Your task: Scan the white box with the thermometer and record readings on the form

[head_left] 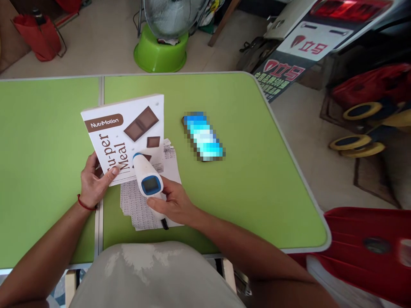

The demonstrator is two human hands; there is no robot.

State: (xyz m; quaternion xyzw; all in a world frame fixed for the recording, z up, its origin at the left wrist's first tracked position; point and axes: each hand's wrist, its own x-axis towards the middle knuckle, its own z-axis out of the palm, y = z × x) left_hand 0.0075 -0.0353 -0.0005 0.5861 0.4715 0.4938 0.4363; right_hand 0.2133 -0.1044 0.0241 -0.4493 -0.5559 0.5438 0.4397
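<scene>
My left hand (96,179) grips the lower left corner of a white box (128,124) marked NutriMotion, its thumb on the printed front. The box is tilted up above the green table. In my right hand (175,199) is a white and blue handheld infrared thermometer (148,177), its dark screen facing me and its front end over the lower right of the box. Whether it touches the box I cannot tell. Under both lie papers (141,209) covered in small print. A black tip, possibly a pen (165,223), shows below my right hand; the rest of it is hidden.
A phone (204,137) with a blurred lit screen lies right of the box on the green table (257,179). Beyond the far edge, a fan (170,17) stands on a green stool (160,53). A red chair (362,248) and a scooter (321,38) are at the right.
</scene>
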